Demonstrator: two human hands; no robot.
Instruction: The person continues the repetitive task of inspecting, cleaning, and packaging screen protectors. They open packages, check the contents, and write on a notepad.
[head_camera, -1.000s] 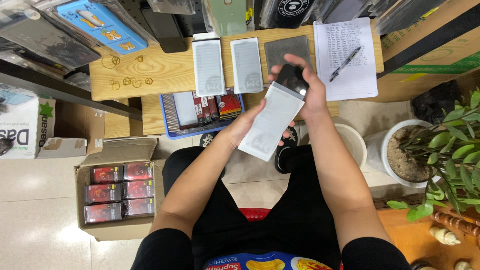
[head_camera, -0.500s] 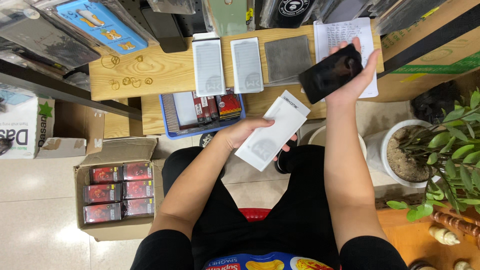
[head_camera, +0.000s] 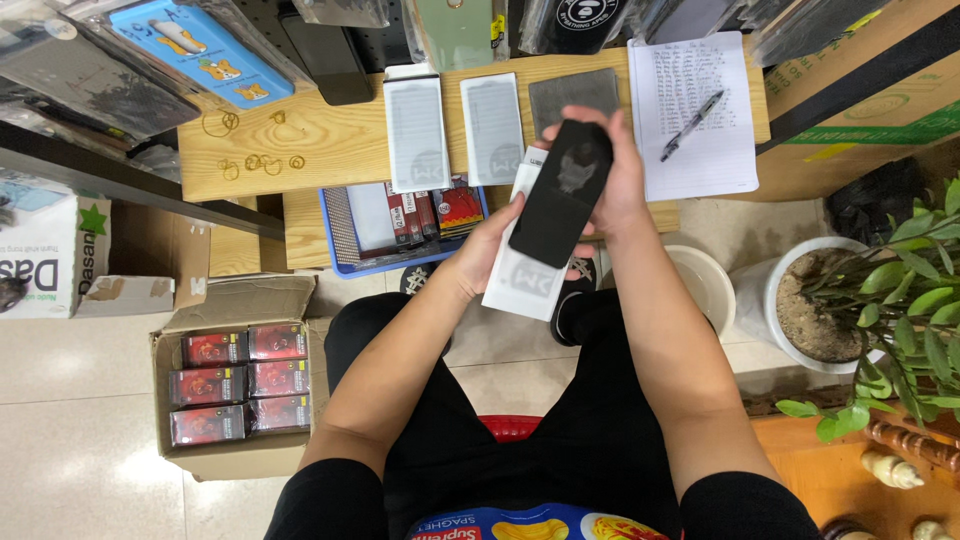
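- Right hand (head_camera: 612, 175), upper centre of the frame: closed around the top of a black phone case (head_camera: 560, 192), held tilted, its lower end pointing to the lower left.
- Left hand (head_camera: 490, 250), just left of centre: gripping a white flat package (head_camera: 522, 280) from its left edge; the black phone case lies over the package's upper part, touching it.
- Both items are held above the person's lap, in front of the wooden tabletop (head_camera: 320, 150).
- On the tabletop, top centre: two white flat packs (head_camera: 417, 132) side by side, a grey pad (head_camera: 572, 95) to their right.
- Upper right: a written sheet (head_camera: 700, 120) with a pen (head_camera: 692, 124) lying on it.
- Lower left, on the floor: an open cardboard box (head_camera: 235, 385) of red packets.
- Right edge: a potted plant (head_camera: 880, 300).
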